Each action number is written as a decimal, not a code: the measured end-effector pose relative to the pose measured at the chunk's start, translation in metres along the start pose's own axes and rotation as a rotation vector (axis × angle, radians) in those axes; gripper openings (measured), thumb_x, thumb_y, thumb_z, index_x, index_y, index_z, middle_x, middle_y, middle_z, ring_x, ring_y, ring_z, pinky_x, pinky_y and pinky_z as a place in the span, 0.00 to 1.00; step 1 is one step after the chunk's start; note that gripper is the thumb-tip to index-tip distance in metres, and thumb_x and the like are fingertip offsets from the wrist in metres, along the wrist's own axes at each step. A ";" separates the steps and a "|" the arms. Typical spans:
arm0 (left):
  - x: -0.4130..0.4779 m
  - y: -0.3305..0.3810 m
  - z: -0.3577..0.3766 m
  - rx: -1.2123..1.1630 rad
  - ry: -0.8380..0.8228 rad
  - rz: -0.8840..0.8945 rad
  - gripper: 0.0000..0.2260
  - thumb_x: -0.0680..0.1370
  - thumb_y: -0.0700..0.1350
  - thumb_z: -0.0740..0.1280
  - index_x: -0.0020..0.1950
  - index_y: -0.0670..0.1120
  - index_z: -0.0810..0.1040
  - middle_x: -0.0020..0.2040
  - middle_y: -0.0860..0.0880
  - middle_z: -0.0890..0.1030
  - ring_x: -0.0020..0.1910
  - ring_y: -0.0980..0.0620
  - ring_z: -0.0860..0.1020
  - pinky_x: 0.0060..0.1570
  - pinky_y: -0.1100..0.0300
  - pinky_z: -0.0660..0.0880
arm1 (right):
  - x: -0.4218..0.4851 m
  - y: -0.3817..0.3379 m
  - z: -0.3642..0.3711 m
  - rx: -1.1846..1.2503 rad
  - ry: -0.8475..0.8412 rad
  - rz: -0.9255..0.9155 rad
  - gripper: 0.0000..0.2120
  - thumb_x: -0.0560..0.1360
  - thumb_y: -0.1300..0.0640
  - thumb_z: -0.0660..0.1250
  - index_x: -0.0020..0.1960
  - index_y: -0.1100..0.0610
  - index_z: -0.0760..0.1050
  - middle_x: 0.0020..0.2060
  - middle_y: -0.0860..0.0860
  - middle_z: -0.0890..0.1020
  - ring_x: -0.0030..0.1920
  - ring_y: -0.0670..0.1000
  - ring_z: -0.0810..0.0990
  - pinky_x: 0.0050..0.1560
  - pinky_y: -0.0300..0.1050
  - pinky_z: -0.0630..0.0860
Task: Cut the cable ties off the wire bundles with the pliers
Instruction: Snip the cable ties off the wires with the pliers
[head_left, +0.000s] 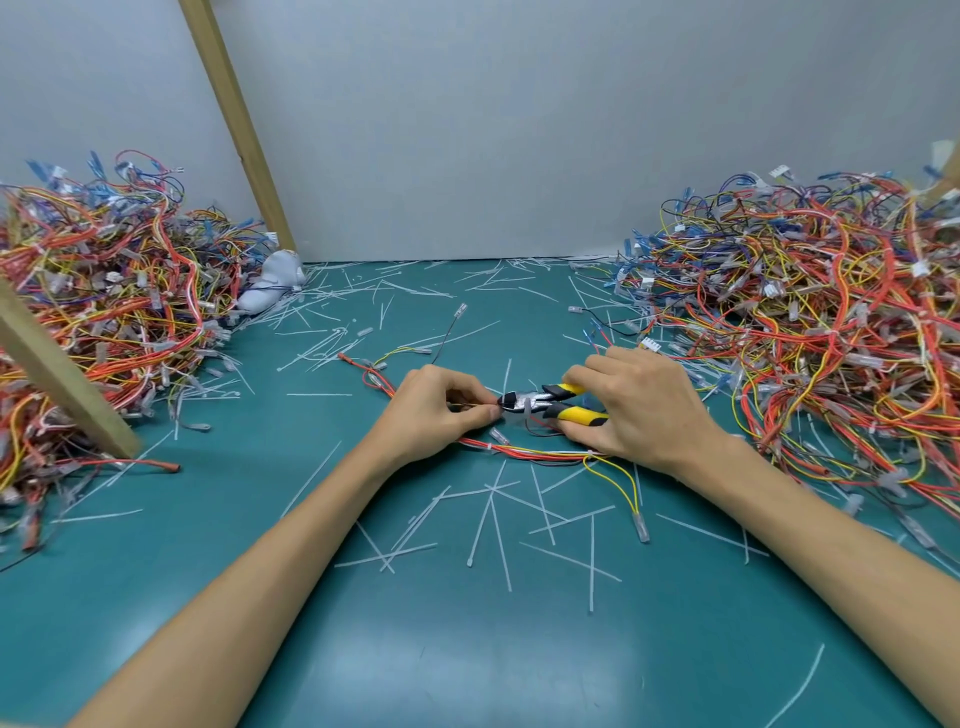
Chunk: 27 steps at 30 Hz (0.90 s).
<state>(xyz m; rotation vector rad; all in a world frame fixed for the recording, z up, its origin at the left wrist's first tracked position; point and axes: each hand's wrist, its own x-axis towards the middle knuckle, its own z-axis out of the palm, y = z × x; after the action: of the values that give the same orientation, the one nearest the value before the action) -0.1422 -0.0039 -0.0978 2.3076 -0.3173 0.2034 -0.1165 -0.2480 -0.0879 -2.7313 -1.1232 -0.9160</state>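
Right hand (641, 408) fingers curl around the pliers (545, 404); beside their tip, left hand (439, 410) fingers pinch the wires (519, 453).

Colour rundown of my bench: the pliers (540, 402) I'm using have yellow grips with black bands and a dark steel-grey head. The wire bundle (519, 453) I've got is mostly red-orange, plus a yellow strand and a black one. The mat (467, 649) is plain teal, littered with milky-white cut ties (481, 525). The left pile (104, 291) and right pile (810, 322) are red, orange, yellow and blue tangles. The wall (519, 130) is pale grey, the posts (234, 119) tan wood.
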 end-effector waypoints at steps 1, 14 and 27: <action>0.000 0.000 0.000 -0.003 -0.004 0.000 0.04 0.73 0.45 0.74 0.39 0.53 0.84 0.35 0.57 0.84 0.32 0.64 0.77 0.36 0.71 0.70 | 0.000 0.000 0.000 0.011 0.003 0.007 0.16 0.69 0.43 0.73 0.43 0.56 0.79 0.33 0.51 0.78 0.36 0.56 0.77 0.36 0.47 0.72; -0.001 -0.002 -0.002 -0.106 -0.034 -0.048 0.06 0.75 0.44 0.73 0.40 0.55 0.83 0.41 0.56 0.85 0.38 0.62 0.80 0.46 0.63 0.76 | -0.006 0.002 0.008 0.021 0.071 0.021 0.23 0.71 0.34 0.68 0.47 0.54 0.80 0.38 0.50 0.80 0.39 0.53 0.78 0.39 0.47 0.74; -0.002 0.000 -0.003 -0.245 -0.071 -0.113 0.06 0.75 0.40 0.72 0.40 0.51 0.84 0.41 0.53 0.86 0.40 0.56 0.80 0.53 0.52 0.78 | -0.004 0.003 0.005 0.050 0.071 -0.027 0.26 0.72 0.33 0.65 0.53 0.55 0.81 0.40 0.51 0.79 0.41 0.54 0.76 0.42 0.46 0.70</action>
<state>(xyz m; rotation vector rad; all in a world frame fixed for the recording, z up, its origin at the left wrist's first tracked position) -0.1442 -0.0017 -0.0965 2.0855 -0.2326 0.0240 -0.1142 -0.2518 -0.0939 -2.6284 -1.1574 -0.9673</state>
